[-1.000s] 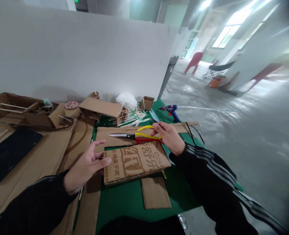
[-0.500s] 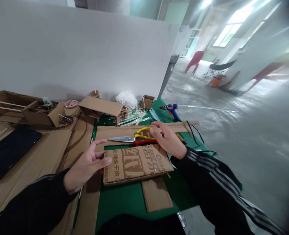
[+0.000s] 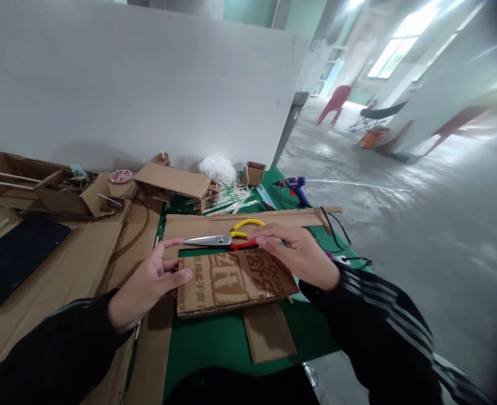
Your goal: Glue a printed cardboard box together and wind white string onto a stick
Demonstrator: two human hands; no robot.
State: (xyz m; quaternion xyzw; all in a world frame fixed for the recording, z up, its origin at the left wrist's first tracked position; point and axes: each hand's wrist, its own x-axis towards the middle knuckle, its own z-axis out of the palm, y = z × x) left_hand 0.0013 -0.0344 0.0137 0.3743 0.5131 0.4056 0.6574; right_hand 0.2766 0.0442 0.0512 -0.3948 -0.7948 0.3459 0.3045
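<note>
My left hand (image 3: 147, 284) grips the left edge of a printed cardboard piece (image 3: 227, 281), thumb on top. Its index finger stretches out to the tip of the scissors (image 3: 208, 241), which lie with closed blades along the far edge of that piece. One loop of the handle is yellow, the other red. At the handle end, my right hand (image 3: 301, 253) has thumb and fingers closed around the red loop, and its palm hangs over the cardboard's right end. A narrow cardboard strip (image 3: 269, 334) sticks out from beneath the printed piece.
A blue glue gun (image 3: 294, 188) with a long clear stick lies at the table's right edge. Behind are white string (image 3: 218, 170), thin sticks (image 3: 234, 202) and a small cardboard box (image 3: 254, 174). A black phone-like slab (image 3: 21, 261) and an open cardboard box (image 3: 14, 163) stand left.
My right hand has come down and closed its fingers on the scissors' handle; before, they were spread above it. The left hand and the cardboard stay nearly in place.
</note>
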